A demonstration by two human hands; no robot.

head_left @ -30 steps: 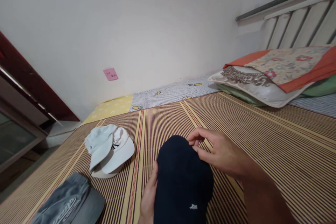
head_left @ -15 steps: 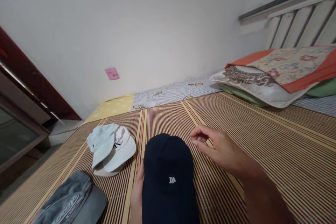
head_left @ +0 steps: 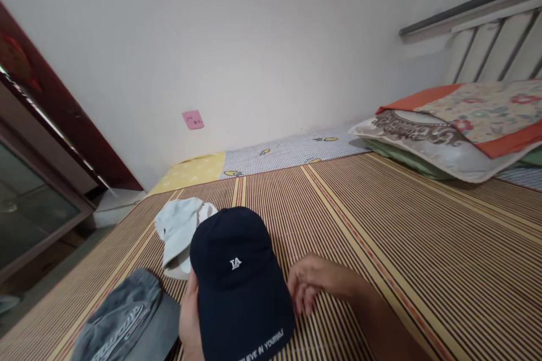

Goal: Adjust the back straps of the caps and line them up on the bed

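A navy baseball cap (head_left: 239,293) with a white "LA" badge and lettering along its brim is held up at a tilt, its brim toward me. My left hand (head_left: 190,316) grips it from the left side, with the fingers hidden behind the cap. At the brim's right edge is my right hand (head_left: 311,285), its fingers loosely bent and apart; whether they touch the brim I cannot tell. Left of the navy cap lies a grey cap (head_left: 127,321) with raised lettering. Behind it, a pale blue cap (head_left: 180,225) overlaps a white cap (head_left: 207,211), partly covered by the navy one.
The caps lie on a striped bamboo mat (head_left: 359,208) over a bed. Pillows (head_left: 427,144) and an orange floral cloth (head_left: 495,110) are piled at the far right, below a radiator (head_left: 495,48). A white wall (head_left: 296,39) stands behind; a dark red door frame (head_left: 76,107) is at left.
The navy cap has moved left and up in my left hand, tilting so its brim lettering shows. My right hand has come down and left, beside the brim. The view has shifted slightly.
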